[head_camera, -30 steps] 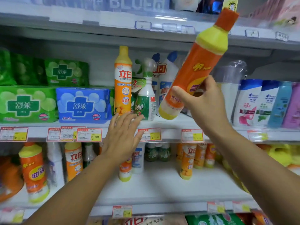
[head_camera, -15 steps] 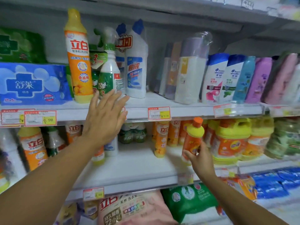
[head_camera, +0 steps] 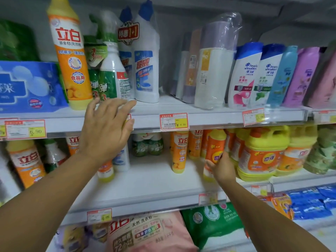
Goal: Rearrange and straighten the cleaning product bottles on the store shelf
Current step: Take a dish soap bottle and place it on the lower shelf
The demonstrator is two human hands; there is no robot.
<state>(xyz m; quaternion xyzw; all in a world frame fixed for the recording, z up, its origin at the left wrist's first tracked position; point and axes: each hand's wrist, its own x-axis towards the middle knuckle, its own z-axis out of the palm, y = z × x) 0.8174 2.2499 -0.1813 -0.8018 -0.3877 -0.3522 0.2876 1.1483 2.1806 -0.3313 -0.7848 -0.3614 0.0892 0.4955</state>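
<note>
Nearest the viewer, at 6 o'clock, a pink laundry-powder bag (head_camera: 145, 231) is showing "72小时". Above it, at 4 o'clock, the right hand (head_camera: 222, 167) is gripping an orange detergent bottle (head_camera: 214, 153) standing upright on the middle shelf (head_camera: 154, 184), just beside yellow-capped jugs (head_camera: 261, 155). At 9 o'clock, the left hand (head_camera: 107, 128) is spreading open, empty, over the upper shelf edge (head_camera: 209, 119), whose tag (head_camera: 173, 121) is reading "¥ 8.90". Farther back at 11 o'clock, a tall 立白 bottle (head_camera: 71, 53) is standing; at 2 o'clock, head & shoulders bottles (head_camera: 244, 75) are lining up.
</note>
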